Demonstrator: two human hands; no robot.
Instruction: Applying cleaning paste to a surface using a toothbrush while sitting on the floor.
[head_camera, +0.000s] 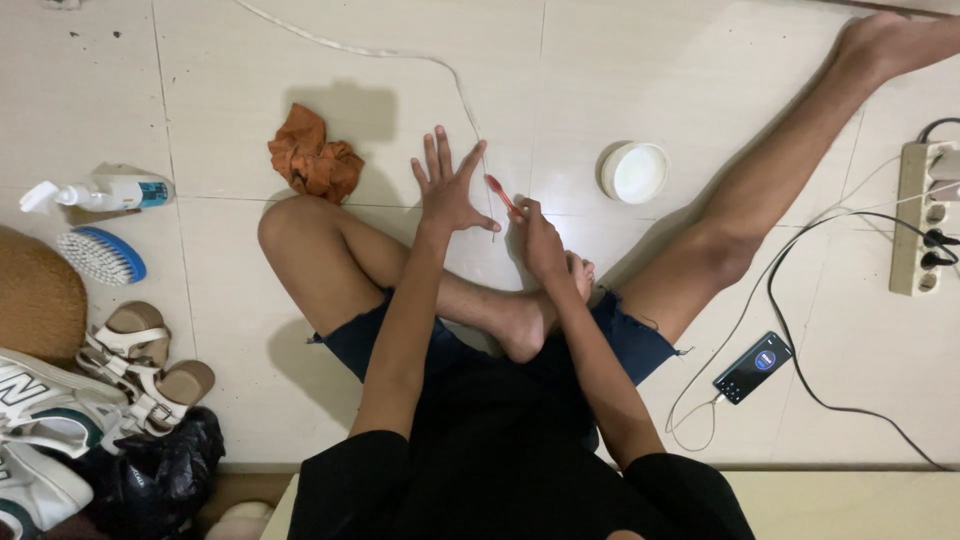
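A: Hands?
B: Right hand (535, 232) clamped on a red toothbrush (501, 194), head pointing up-left over the tile floor (640, 80). Left hand (447, 185) just beside it, fingers spread wide, holding nothing.
A: Nearby?
B: Orange cloth (314, 156) left of the left hand. Round white container (635, 172) right of the brush. Further left: spray bottle (100, 193), blue scrub brush (102, 256), sandals (145, 365). Right side: phone (753, 367) on a cable, power strip (925, 217).
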